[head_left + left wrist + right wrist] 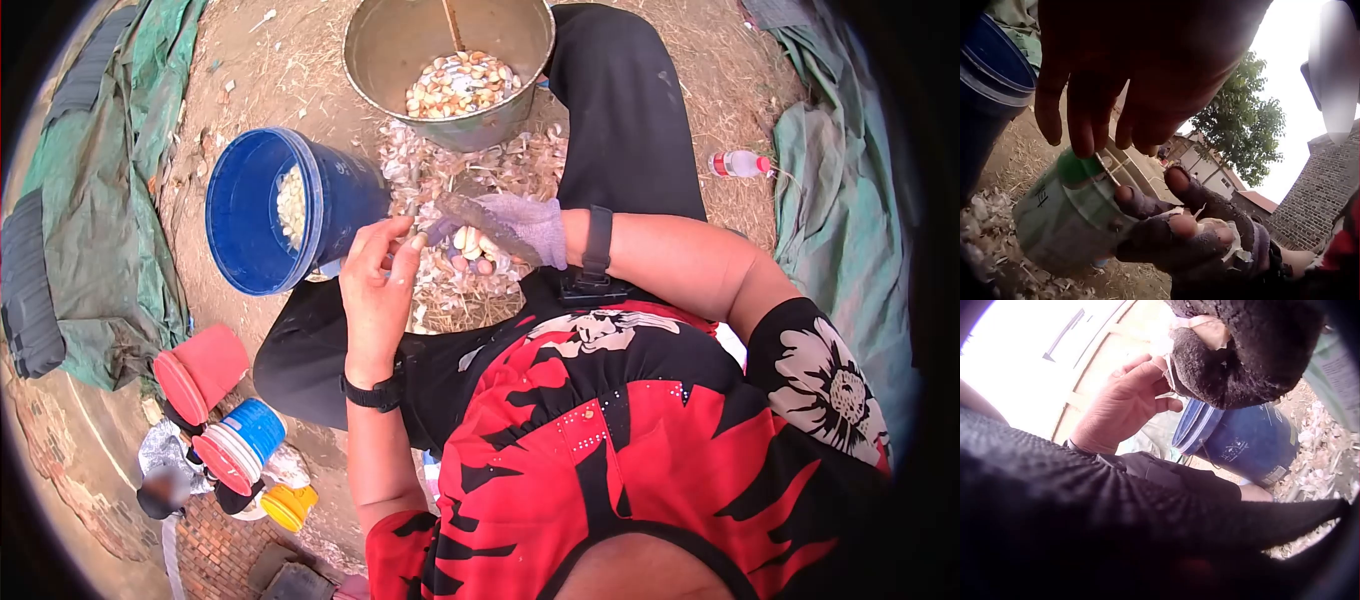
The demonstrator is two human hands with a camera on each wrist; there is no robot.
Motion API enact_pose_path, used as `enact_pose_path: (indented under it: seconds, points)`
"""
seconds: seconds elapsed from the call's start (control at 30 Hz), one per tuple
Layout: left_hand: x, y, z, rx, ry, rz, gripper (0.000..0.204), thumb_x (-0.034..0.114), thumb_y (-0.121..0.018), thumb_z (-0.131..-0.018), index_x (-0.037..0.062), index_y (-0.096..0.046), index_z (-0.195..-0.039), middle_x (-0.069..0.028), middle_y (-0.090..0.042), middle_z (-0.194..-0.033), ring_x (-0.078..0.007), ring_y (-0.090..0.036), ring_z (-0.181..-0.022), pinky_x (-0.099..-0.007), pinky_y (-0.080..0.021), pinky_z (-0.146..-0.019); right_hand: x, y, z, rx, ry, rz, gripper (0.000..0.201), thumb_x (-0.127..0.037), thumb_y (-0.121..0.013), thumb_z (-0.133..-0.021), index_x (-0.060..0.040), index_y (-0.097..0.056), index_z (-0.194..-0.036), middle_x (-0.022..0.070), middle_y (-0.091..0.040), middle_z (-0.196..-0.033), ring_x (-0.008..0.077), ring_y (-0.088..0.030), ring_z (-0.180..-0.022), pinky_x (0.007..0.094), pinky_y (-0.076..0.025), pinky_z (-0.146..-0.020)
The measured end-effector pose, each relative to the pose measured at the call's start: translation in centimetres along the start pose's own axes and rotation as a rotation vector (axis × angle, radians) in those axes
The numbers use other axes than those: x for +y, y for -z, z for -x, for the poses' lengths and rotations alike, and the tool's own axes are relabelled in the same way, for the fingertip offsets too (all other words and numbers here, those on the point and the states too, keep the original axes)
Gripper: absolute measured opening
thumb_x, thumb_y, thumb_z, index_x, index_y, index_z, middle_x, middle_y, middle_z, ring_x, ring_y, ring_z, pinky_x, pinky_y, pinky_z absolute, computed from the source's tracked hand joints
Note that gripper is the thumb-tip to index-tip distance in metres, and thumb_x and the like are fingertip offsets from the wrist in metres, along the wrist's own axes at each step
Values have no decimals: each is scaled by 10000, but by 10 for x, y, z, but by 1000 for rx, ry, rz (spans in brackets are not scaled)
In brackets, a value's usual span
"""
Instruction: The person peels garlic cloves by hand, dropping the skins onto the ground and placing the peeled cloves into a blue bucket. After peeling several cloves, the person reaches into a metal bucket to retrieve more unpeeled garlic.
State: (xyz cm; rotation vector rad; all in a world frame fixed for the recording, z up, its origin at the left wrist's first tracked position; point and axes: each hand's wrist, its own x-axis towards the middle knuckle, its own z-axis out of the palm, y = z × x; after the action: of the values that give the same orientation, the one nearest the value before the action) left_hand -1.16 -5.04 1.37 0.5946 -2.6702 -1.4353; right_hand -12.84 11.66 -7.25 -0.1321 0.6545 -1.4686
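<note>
My right hand (505,225), in a dirty purple-grey glove with bare fingertips, holds several garlic cloves (470,243) in its curled fingers. In the left wrist view, papery garlic skin (1235,242) sticks out between those fingers. My bare left hand (378,285) is just left of the glove, its fingertips close to the gloved fingers. Its fingers (1082,122) hang loosely bent in the left wrist view, with nothing visible between them. In the right wrist view, the left hand (1124,403) is partly behind the glove, near a pale strip of skin.
A large bucket (362,60) with garlic cloves and a stick stands ahead. On the left, a tilted blue bucket (225,215) contains peeled cloves. Garlic skins (430,165) litter the ground between my legs. A bottle (738,164) lies right; more buckets (240,440) are at lower left.
</note>
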Motion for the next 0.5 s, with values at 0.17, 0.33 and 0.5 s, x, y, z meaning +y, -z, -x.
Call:
enact_pose_path:
  seconds: [0.17,0.33,0.5]
  points:
    - [11,-27,7,-138,-92,-100,133,38,-668,-893,-25,-648,-1008,-70,-621,-927,-128,-584,-728,-245,-468,-668,7,3,-4,117,-24,127,445,-432,-552,-974,-68,-589,-1227,66,-656,-844,132,-630,-589,232,-503,-476]
    - [-1,-30,15,-137,35,127,199,32,-632,-910,-11,-647,-1104,-79,-636,-952,-161,-647,-812,-272,-504,-722,14,12,-10,-103,59,27,459,-461,-545,-975,-65,-596,-1201,77,-670,-878,130,-637,-616,233,-508,-489]
    - [-7,-23,23,-75,205,595,318,22,-590,-946,1,-593,-1263,-66,-655,-992,-115,-633,-858,-239,-496,-753,2,-4,-1,-95,-15,-66,382,-401,-507,-1000,-54,-630,-1099,109,-672,-848,166,-633,-621,247,-500,-499]
